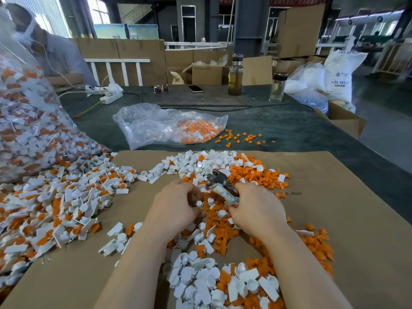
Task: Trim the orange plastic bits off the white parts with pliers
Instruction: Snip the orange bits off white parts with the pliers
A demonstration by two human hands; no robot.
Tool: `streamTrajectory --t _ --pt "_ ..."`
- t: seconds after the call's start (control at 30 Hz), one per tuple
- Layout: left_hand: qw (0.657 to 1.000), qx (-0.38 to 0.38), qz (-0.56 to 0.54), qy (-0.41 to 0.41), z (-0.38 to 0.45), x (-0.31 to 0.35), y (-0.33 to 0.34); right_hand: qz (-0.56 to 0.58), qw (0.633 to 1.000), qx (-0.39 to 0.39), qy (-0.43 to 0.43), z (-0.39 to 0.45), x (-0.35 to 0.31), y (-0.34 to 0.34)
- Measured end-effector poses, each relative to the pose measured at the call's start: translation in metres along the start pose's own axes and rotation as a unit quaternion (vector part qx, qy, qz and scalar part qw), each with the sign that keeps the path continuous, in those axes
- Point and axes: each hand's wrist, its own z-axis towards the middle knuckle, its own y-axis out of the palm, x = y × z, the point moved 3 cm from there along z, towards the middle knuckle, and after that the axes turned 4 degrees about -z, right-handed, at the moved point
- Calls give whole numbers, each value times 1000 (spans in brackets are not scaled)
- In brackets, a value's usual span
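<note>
At frame centre, our right hand (256, 206) grips the pliers (219, 182) by the handles, long axis slanting up-left, head toward the white pile. Our left hand (176, 204), just beside, pinches a small white part (199, 203) below the head, over the cardboard (334, 197).

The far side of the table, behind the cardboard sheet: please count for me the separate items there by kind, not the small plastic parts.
Bottles: 2, a tall one and a shorter one
Phone: 1
Sunglasses: 1
Power strips: 2 and
Clear bag of orange and white parts: 1
Total: 7
</note>
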Motion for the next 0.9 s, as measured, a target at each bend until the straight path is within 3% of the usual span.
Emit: streamTrajectory --t 0.33,0.47,0.63,0.73,0.8,0.9 --pt "999 -3 -51 -9 -4 3 3 1 1000 -18 6 0 0 -1" --pt "999 32 -38 -4 -5 6 -2 6 1000 -27 -10 -2 -2 -2" --pt "979 68 -183 -51 -6 6 -7 12 1000 -18 -15 -4 -4 -4" --pt "944 74 -309 -85 -8 4 -8 18 1000 12 -4 -3 -3 -6" --pt "893 65 -433 -110 -8 5 -10 47 998 31 6 -2 -2 -8" --pt "836 52 -530 -129 -5 5 -9 110 992 51 26 -1 -2 -13"
